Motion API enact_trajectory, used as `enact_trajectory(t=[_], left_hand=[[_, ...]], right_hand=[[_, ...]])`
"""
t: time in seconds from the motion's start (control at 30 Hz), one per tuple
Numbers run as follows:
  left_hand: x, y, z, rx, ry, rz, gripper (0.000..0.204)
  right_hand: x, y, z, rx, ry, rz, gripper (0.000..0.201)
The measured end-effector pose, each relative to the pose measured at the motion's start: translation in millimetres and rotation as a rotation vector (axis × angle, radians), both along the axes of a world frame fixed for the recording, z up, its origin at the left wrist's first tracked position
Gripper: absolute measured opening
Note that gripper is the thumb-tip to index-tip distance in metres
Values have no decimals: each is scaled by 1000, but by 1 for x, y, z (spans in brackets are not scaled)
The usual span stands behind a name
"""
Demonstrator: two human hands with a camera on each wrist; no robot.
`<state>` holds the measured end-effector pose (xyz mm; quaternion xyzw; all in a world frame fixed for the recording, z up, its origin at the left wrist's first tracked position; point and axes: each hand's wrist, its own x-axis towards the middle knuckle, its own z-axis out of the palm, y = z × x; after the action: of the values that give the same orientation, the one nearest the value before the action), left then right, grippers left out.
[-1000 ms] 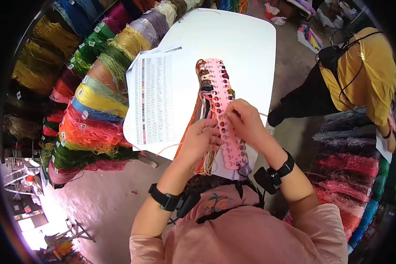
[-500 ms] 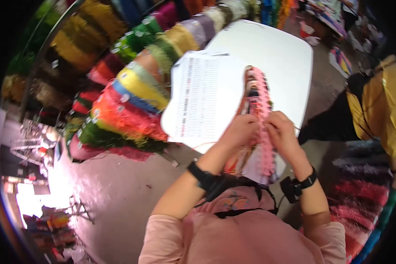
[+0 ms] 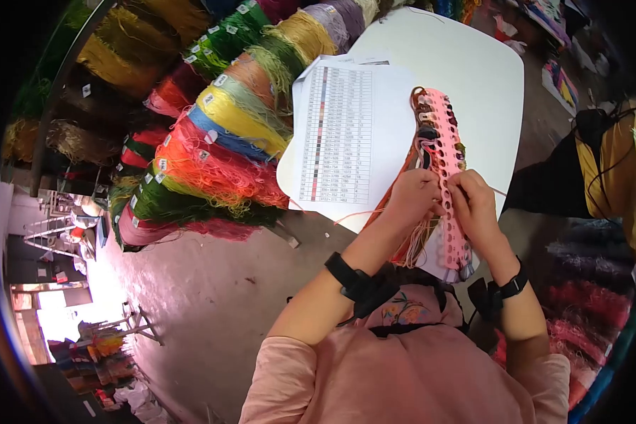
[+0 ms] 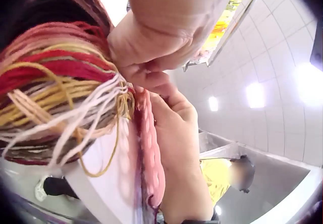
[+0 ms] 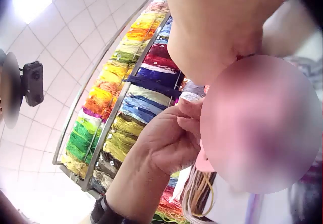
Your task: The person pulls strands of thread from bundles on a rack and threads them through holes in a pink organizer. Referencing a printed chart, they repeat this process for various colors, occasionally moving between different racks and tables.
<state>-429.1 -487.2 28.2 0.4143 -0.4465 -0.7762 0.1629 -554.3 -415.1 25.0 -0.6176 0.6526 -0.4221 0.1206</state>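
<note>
A long pink thread card (image 3: 454, 240) with holes along both edges stands lengthwise between the hands, over the near end of the white table. Embroidery threads (image 4: 60, 88) in red, mustard, white and brown loop through its holes and hang in a thick bundle along its left side. At the card's left edge, about halfway down, my left hand (image 3: 415, 196) pinches thread with curled fingers; the exact strand is hidden. Opposite it, my right hand (image 3: 475, 201) grips the card's right edge between thumb and fingers. The two hands' fingertips nearly meet across the card in the left wrist view.
A printed colour chart (image 3: 343, 134) lies on the white table (image 3: 466, 53), left of the card. Racks of coloured thread skeins (image 3: 226, 173) line the left side, with more skeins (image 3: 579, 304) at right. A person in yellow (image 3: 611, 177) stands beyond the table's right side.
The head view has swung, so everything sits further right in it. My left hand's fingers, spread beside the card earlier, have curled in at its edge. The right hand stays at the card.
</note>
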Motion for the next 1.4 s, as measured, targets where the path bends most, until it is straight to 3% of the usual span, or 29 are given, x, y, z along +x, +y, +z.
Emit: enact_trajectory(t=[0.13, 0.27, 0.4, 0.6, 0.67, 0.73, 0.77, 0.87, 0.9, 1.07, 1.2, 1.33, 1.4], left_hand=[[2, -8, -3, 39, 59, -161, 12], [1, -11, 2, 79, 91, -139, 9], [-4, -6, -5, -47, -1, -160, 11], [5, 9, 14, -127, -41, 128, 15], [17, 6, -6, 113, 324, 247, 14], [29, 2, 3, 306, 589, 243, 13], [37, -2, 5, 372, 638, 207, 13], [31, 5, 21, -53, 413, 343, 13], [33, 5, 27, 15, 415, 360, 13], [48, 12, 46, 449, 372, 458, 14], [62, 21, 39, 769, 811, 328, 19], [16, 17, 34, 380, 360, 87, 22], [-2, 18, 24, 89, 38, -177, 25]], right_hand=[[-10, -5, 9, 46, 70, 83, 7], [-13, -7, 15, 71, 93, 103, 7], [-12, -2, 7, 56, 7, 83, 8], [1, 9, -8, -62, -40, -23, 10], [-1, 12, -17, -75, -45, -25, 17], [-1, 12, -27, -146, -12, -68, 20], [-2, 15, -26, -51, -23, -53, 23], [-2, 16, -16, -53, -44, -3, 22], [-1, 12, -21, -168, -27, 2, 19], [-1, 12, -16, -85, -79, 21, 13], [-4, 11, -13, -50, -143, 42, 12], [-2, 15, -11, -14, -371, 6, 13], [-3, 18, -10, 45, -466, 5, 14]])
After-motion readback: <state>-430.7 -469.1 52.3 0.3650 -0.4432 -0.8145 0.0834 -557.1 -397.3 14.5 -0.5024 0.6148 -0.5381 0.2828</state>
